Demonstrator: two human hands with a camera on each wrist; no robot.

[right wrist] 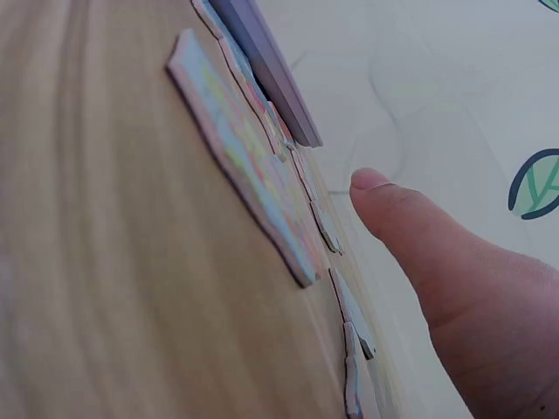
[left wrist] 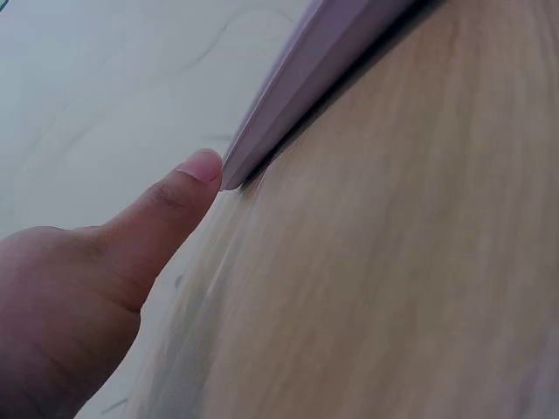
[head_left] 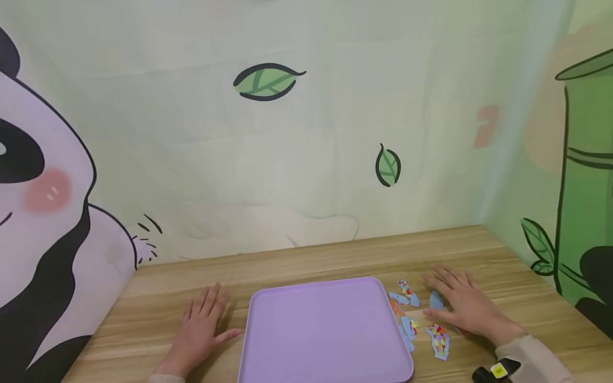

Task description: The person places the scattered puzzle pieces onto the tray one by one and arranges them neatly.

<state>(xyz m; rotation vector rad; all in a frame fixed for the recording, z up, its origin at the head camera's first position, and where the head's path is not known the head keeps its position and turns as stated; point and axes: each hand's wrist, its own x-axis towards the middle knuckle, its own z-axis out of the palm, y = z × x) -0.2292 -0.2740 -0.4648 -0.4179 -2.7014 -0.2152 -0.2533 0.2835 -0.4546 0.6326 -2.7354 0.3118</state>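
Note:
A shallow purple tray (head_left: 325, 332) lies on the wooden table, its inside bare. To its left my left hand (head_left: 198, 324) rests on the tabletop with fingers spread, the thumb pointing at the tray's edge. In the left wrist view the thumb (left wrist: 166, 205) overlaps the end of the tray's side (left wrist: 279, 96). My right hand (head_left: 471, 306) is spread over the right part of the table, partly covering a blue puzzle piece (head_left: 436, 300). Close below it lies a multicoloured puzzle piece (head_left: 439, 341), seen large in the right wrist view. Neither hand grips anything.
Several more flat puzzle pieces (head_left: 404, 298) lie along the tray's right edge, some against it. A cloth backdrop (head_left: 325, 133) with a panda, leaves and bamboo printed on it rises behind and beside the table (head_left: 230, 271). A black strap (head_left: 495, 369) sits at the right wrist.

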